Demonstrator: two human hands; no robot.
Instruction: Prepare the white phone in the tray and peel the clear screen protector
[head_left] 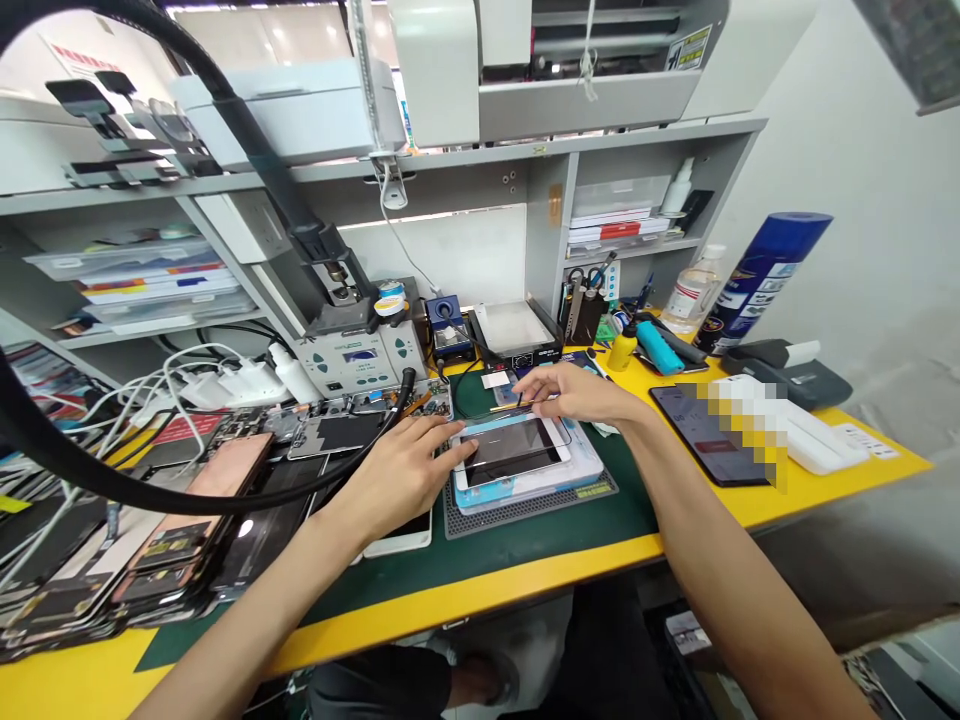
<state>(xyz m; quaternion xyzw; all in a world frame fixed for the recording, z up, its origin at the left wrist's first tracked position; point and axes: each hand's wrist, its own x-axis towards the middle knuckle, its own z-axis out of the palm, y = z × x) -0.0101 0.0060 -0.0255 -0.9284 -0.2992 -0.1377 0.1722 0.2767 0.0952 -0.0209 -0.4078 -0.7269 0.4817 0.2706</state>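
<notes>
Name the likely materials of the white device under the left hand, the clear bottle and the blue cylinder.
White device: probably glass, glossy, given its dark reflective front. Clear bottle: likely smooth plastic, being transparent. Blue cylinder: perhaps painted metal, judging by its sheen.

"What's the left hand [401, 470] doing?"
"It's touching the white tablet [517, 452]."
"And the right hand [574, 393]?"
"It's holding a thin stick [505, 406] by the far edge; a blue can [772, 272] is standing farther right."
</notes>
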